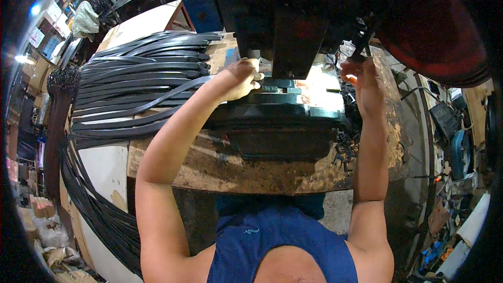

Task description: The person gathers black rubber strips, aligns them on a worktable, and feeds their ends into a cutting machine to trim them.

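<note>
My left hand (246,77) is closed at the front of a dark press machine (298,31), its fingers curled beside the press's block. One black strap (173,93) runs from the left up under my left forearm to that hand; the grip on it is partly hidden. Below the fingers, a short dark strip (277,88) lies on the brightly lit machine bed (322,94). On the right, my right hand (362,76) is raised with its fingers round a dark lever (360,52) of the press.
Many long black straps (141,73) lie spread on the left, some hanging over the edge. Small black offcuts (343,149) are heaped right of the machine on the worn wooden table (246,175). A large dark red wheel (435,31) stands close at the upper right.
</note>
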`<action>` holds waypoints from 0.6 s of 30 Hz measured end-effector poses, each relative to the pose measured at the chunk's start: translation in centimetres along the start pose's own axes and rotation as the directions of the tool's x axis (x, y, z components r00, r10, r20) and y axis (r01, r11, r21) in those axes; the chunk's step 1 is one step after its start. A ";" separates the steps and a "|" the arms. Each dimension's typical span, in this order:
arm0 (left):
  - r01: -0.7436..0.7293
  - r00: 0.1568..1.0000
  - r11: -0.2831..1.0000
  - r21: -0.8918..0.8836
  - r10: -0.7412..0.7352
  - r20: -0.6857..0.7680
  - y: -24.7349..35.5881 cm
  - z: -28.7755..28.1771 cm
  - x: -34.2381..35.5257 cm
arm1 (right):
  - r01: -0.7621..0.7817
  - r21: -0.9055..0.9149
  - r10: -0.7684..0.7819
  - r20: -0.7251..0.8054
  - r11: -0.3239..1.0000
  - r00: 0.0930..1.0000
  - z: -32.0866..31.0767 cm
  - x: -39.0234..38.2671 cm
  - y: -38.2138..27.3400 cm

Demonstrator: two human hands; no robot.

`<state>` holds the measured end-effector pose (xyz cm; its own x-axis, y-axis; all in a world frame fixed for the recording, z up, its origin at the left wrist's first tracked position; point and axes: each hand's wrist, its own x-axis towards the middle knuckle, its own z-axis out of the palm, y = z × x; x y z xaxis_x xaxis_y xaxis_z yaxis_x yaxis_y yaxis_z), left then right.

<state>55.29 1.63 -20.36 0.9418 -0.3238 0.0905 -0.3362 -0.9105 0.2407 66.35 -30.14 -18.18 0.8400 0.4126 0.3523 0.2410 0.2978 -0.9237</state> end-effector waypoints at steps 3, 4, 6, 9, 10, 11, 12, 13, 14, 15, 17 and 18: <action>-0.031 0.999 0.999 0.030 0.032 -0.019 0.0 0.1 0.0 | -0.008 -0.009 0.009 0.030 1.000 0.999 -0.4 0.0 0.1; -0.048 0.997 0.995 0.085 0.052 -0.050 -0.2 0.4 0.0 | -0.052 -0.003 0.052 0.046 0.999 0.998 -0.2 -0.4 -0.5; -0.059 0.994 0.988 0.143 0.071 -0.084 -0.9 0.7 -0.1 | -0.091 0.002 0.091 0.066 0.996 0.994 0.2 -1.2 -1.0; 0.052 0.998 0.999 0.016 -0.052 0.045 0.1 0.0 0.3 | -0.072 -0.156 0.109 0.240 0.985 0.965 -0.1 -2.4 -0.5; 0.053 0.998 0.998 0.018 -0.053 0.043 0.0 0.0 0.2 | -0.069 -0.155 0.106 0.243 0.985 0.964 0.1 -2.6 -0.6; 0.027 0.999 0.999 0.019 -0.027 0.017 -0.1 0.1 0.1 | -0.086 -0.274 0.163 0.274 0.958 0.948 0.5 -2.8 -0.6; 0.002 1.000 1.000 0.021 -0.002 -0.008 -0.2 0.1 0.0 | -0.095 -0.389 0.222 0.297 0.916 0.929 0.8 -2.8 -0.6; 0.000 1.000 1.000 0.024 0.000 -0.010 -0.5 0.1 0.1 | -0.111 -0.438 0.275 0.330 0.892 0.903 0.9 -2.7 -0.8; 0.096 0.995 0.991 -0.088 -0.093 0.043 -1.1 -0.1 0.0 | -0.108 -0.438 0.271 0.330 0.893 0.904 1.1 -2.8 -0.8; 0.196 0.978 0.962 -0.192 -0.178 0.106 -1.8 -0.4 -0.3 | -0.112 -0.496 0.302 0.321 0.861 0.898 1.3 -2.9 -0.8; 0.063 0.998 0.997 -0.054 -0.064 -0.012 -2.8 -3.1 -2.7 | -0.090 -0.580 0.328 0.320 0.809 0.889 0.7 -3.0 -0.2; 0.180 0.971 0.981 0.066 -0.188 0.148 -3.1 -5.0 -3.7 | -0.086 -0.578 0.326 0.326 0.812 0.888 0.9 -2.9 -0.4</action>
<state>52.87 6.96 -16.66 0.9782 -0.1814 -0.1006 -0.1603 -0.9689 0.1884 63.35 -30.65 -18.66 0.6659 0.7435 0.0607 0.4040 -0.2910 -0.8672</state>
